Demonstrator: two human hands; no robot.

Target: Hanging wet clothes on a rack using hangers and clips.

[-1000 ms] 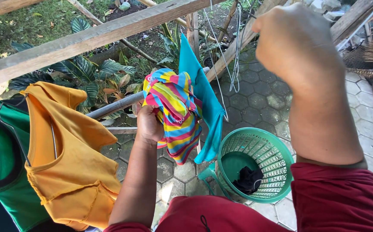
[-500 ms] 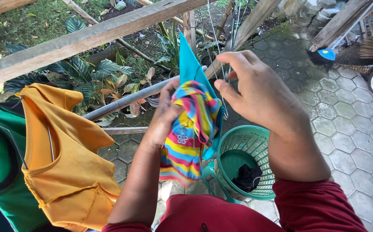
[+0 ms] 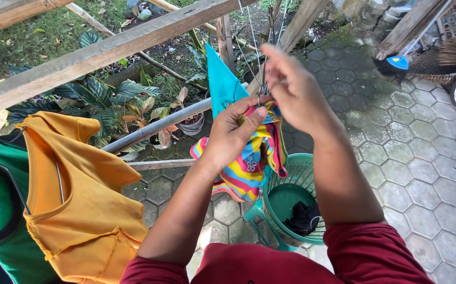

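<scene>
Fingers first: on our left hand (image 3: 233, 134) the thumb and fingers (image 3: 249, 118) are closed tight around the top of the small striped garment of pink, yellow and blue cloth (image 3: 249, 163), bunched up in the fist. Our right hand (image 3: 296, 92) has its fingers (image 3: 272, 73) pinched together on the thin grey metal wires (image 3: 254, 37) that run up and away to the far side, right above the cloth.

What's new? A moment ago the right hand was only arriving, fingers spread beside the wires, and the left held the garment lower and nearer to us. Now both hands have risen and met at the wire, thumb against knuckles, and the striped cloth has come up with them. We'd judge that the hanging is at its pinning stage: the cloth is being fixed to the wire, not merely carried.

How does it look? Crumpled at the top, loose below, its hem dangling over the round green plastic laundry basket (image 3: 291, 197) on the grey hexagonal paving (image 3: 422, 158), with a dark cloth (image 3: 302, 218) left inside. Just behind it hangs a teal cloth (image 3: 220, 87) on the grey metal pole (image 3: 154, 126). At near left, a mustard-yellow sleeveless top (image 3: 80, 194) and a green garment (image 3: 2, 210) hang on hangers.
</scene>
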